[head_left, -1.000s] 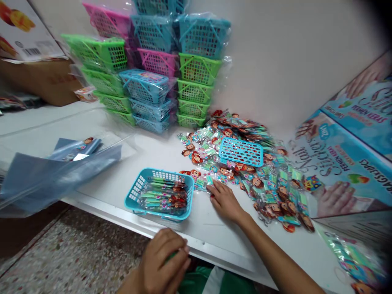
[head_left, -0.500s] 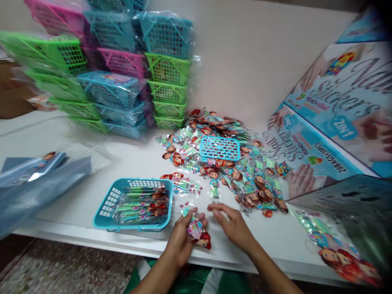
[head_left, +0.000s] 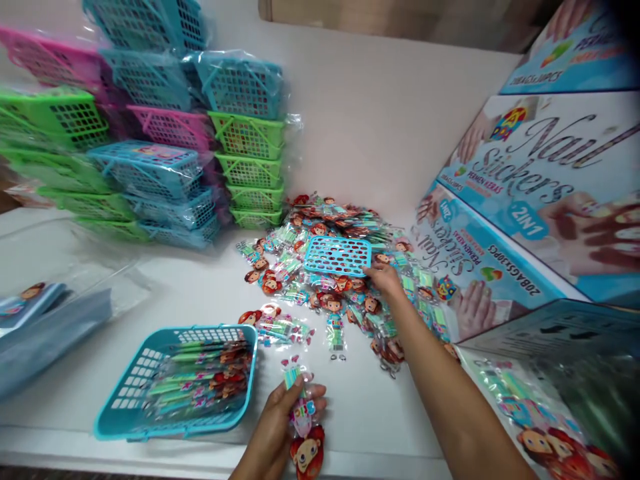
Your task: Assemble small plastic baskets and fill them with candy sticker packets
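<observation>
My left hand is closed on a clear candy packet near the table's front edge. A red-haired doll-face figure hangs at the packet's lower end. My right hand reaches over a heap of similar packets, fingers bent at the lower right corner of a small blue perforated tray. The tray lies on top of the heap. Left of my left hand stands a blue basket, with several packets laid side by side in it.
Wrapped baskets in blue, green and pink are stacked at the back left. Printed nail sticker boxes rise on the right. A clear plastic bag lies on the left. More packets sit at the lower right.
My right hand has moved from beside my left hand, forward to the blue tray's corner. My left hand keeps the packet. The view has shifted, with things now lower and further left.
</observation>
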Action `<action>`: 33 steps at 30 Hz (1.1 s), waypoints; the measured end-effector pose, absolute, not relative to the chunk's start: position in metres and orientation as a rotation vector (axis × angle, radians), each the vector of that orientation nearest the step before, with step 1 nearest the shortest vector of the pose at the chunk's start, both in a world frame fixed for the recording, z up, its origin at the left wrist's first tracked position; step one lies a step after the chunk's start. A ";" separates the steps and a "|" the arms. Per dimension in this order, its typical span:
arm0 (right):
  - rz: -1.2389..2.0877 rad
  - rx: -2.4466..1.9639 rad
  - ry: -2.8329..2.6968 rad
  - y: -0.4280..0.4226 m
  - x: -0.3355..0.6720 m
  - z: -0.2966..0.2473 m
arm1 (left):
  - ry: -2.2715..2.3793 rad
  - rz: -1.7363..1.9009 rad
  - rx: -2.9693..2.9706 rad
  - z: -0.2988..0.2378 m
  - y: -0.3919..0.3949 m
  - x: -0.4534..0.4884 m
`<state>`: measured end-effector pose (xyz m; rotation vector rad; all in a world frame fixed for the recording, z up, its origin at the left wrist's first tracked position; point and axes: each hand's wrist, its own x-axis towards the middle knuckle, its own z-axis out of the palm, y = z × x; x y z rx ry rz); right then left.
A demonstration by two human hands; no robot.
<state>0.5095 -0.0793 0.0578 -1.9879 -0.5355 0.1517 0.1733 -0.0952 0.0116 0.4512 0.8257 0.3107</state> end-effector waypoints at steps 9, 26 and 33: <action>0.256 -1.510 -0.188 -0.163 0.535 0.046 | 0.753 0.281 0.433 0.018 -0.087 0.202; -0.084 -2.407 -1.876 0.025 0.482 0.073 | 0.776 0.328 0.389 0.007 -0.080 0.217; -0.172 -2.552 -1.723 -0.050 0.421 0.078 | 0.671 0.458 0.305 0.010 -0.078 0.221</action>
